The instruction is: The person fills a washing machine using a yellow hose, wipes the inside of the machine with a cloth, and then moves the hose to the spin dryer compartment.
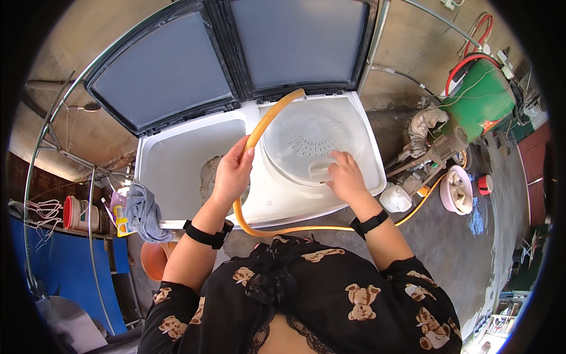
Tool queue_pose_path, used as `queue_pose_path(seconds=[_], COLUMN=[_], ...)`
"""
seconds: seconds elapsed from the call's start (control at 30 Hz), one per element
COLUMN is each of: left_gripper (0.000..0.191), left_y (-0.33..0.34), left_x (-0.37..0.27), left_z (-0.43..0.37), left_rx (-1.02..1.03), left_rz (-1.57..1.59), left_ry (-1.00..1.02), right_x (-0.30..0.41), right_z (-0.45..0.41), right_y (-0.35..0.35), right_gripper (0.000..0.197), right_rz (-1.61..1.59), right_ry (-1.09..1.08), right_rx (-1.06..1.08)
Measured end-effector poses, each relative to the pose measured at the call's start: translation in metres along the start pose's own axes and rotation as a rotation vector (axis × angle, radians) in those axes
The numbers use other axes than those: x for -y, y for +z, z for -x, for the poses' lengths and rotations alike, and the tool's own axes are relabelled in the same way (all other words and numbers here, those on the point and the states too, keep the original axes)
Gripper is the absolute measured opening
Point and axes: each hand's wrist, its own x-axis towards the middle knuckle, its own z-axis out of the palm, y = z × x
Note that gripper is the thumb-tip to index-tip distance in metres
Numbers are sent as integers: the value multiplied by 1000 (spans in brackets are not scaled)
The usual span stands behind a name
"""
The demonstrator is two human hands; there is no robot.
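Observation:
A white twin-tub washing machine (pixel 269 194) stands before me with both lids (pixel 300 40) raised. My left hand (pixel 233 169) is closed round a yellow hose (pixel 269 116), above the divider between the two tubs. The hose's free end lies over the back of the right tub, and its length loops down past the machine's front edge and off to the right. My right hand (pixel 347 175) holds nothing visible; its fingers are at the handle of the translucent spin-tub cover (pixel 305 146). Whether they touch the handle is unclear. The left tub (pixel 181 163) is uncovered.
A blue-grey cloth (pixel 143 212) hangs at the machine's front left corner, above an orange-brown basin (pixel 152 261). To the right are a white plastic jug (pixel 395 199), a pink basin (pixel 447 201) holding cloth, a red container (pixel 485 184) and a large green bucket (pixel 479 99). Metal tubing frames the left side.

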Motion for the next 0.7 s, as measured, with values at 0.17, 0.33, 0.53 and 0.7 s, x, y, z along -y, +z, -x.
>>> queue_pose_path(seconds=[0.17, 0.33, 0.53, 0.7], left_gripper=[40, 40, 42, 43], left_y=[-14, -24, -10, -1], left_x=[24, 47, 72, 72], left_z=[18, 34, 56, 66], left_rx=[-109, -238, -227, -196], left_rz=[82, 72, -151, -204], left_ry=[57, -28, -89, -131], right_x=[13, -2, -3, 20], right_z=[-60, -136, -177, -172], right_y=[-75, -85, -58, -5], right_gripper=[23, 43, 59, 50], right_rz=[152, -74, -77, -275], right_ry=[-42, 4, -67, -123], right_rx=[-388, -590, -529, -447])
